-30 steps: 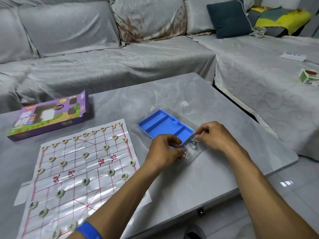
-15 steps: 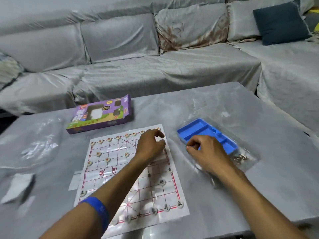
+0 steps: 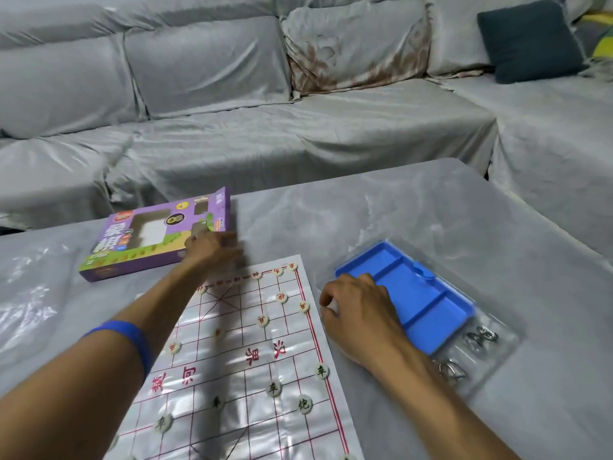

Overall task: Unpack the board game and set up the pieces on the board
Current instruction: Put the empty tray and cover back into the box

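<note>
The paper board (image 3: pixel 238 360) with red grid lines lies flat on the grey table (image 3: pixel 431 220). Several round pale pieces sit on it, red-marked ones such as (image 3: pixel 263 320) toward the far edge and dark-marked ones such as (image 3: pixel 304 404) nearer me. My left hand (image 3: pixel 212 250) is blurred at the board's far edge, beside the purple game box (image 3: pixel 132 247); its fingers are unclear. My right hand (image 3: pixel 358 313) rests between the board and the blue tray (image 3: pixel 428 300), fingers curled, a pale piece pinched at thumb and fingertips.
The blue tray sits in a clear plastic shell (image 3: pixel 497 360) that also holds metal ring puzzles (image 3: pixel 481 338). A crumpled clear plastic bag (image 3: pixel 26 303) lies at the table's left. A grey covered sofa (image 3: pixel 298 127) wraps behind and to the right.
Both hands left the clear end of the tray. My left hand went to the board's far right corner, then leftward along the far edge. My right hand shifted beside the tray. The view turned left.
</note>
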Tool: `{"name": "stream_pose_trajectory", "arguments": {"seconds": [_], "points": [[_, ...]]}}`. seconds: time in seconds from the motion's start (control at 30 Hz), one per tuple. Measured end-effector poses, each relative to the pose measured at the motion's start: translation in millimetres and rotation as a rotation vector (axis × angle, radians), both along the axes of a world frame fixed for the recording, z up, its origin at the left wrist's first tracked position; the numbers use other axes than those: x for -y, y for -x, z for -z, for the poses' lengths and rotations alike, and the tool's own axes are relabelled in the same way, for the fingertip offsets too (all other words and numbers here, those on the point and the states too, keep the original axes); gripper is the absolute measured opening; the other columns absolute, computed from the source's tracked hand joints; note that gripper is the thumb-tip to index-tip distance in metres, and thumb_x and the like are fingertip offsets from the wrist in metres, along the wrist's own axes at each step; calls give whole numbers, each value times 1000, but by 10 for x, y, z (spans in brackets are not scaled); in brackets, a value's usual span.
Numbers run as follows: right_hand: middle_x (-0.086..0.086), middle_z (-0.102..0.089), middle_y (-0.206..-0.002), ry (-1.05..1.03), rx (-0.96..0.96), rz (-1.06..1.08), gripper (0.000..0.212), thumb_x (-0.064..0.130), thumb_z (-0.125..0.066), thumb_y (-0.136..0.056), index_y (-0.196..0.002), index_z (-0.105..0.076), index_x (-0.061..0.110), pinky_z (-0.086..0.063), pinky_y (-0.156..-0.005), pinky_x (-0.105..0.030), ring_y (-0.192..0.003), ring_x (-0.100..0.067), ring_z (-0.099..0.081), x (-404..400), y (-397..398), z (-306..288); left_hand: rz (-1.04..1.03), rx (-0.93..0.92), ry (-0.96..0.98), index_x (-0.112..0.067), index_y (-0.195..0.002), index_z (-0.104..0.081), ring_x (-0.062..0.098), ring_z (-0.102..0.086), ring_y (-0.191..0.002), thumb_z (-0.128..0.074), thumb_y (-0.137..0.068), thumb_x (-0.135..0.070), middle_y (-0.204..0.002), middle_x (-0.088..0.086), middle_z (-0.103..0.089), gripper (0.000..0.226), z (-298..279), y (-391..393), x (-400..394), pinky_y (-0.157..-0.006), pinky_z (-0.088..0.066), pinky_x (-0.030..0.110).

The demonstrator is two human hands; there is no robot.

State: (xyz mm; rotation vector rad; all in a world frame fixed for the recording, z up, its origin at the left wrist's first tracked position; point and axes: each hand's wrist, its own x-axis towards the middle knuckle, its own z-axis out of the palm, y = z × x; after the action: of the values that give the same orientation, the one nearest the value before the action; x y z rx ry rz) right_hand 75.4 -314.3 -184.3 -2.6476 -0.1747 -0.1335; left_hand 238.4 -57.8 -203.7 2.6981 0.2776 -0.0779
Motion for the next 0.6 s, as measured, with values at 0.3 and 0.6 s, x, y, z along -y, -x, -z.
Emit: {"name": "stream_pose_trajectory", "arguments": {"seconds": [0.3,0.6], "points": [[11,-60,-106,-23,-9,5,15,24,-51,-94,-100,-64,25,-42,-90,-31,-101,-12,-47,179,39,9,-14,280,-30,-13,-102,-56,36,-58,-87,-68,-83,-20,-96,16,-67,24,-66,128,-136,-67,-36,34],[16,-60,-101,-8,-28,53,9,26,-53,-93,-92,-62,27,-38,-74,-23,-96,-7,-47,491,81,27,-92,425,64,-13,-69,-67,33,-61,-78,-74,-69,-1,-75,13,-64,15,-200,196,-384,-64,-44,33]]}}
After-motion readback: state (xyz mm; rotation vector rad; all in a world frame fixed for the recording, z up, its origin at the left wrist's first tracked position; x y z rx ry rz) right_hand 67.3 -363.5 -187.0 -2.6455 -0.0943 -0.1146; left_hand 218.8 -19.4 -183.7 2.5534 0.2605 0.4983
